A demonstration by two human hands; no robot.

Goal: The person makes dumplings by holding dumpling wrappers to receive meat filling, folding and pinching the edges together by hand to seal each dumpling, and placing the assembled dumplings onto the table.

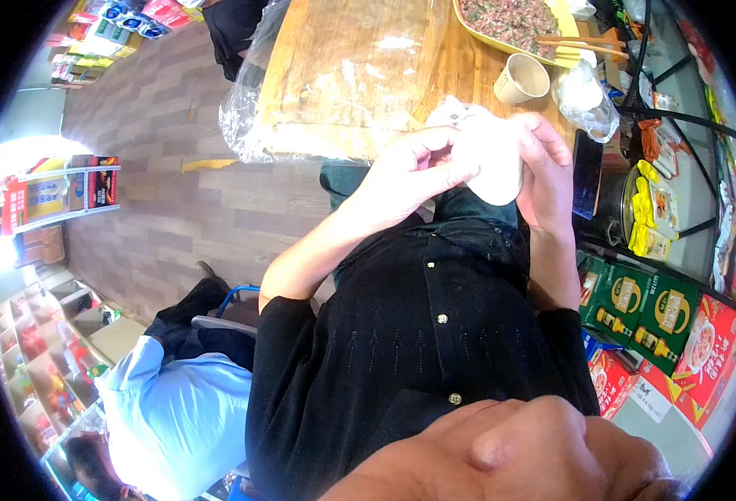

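Observation:
A thin white oval dumpling wrapper is held up between my two hands, in front of the table's near edge. My left hand pinches its left side between thumb and fingers. On the opposite side, my right hand grips the edge with bent fingers. Just behind the wrapper lies a whitish item in clear plastic, partly hidden. Beyond it stands a paper cup. At the far right of the table, a yellow tray holds minced meat filling, with wooden chopsticks across its side.
Clear plastic film covers the wooden table. A knotted plastic bag lies by the cup. Shelves with packets and a green carton stand close on my right. Behind me on the left sits a person in a light blue shirt.

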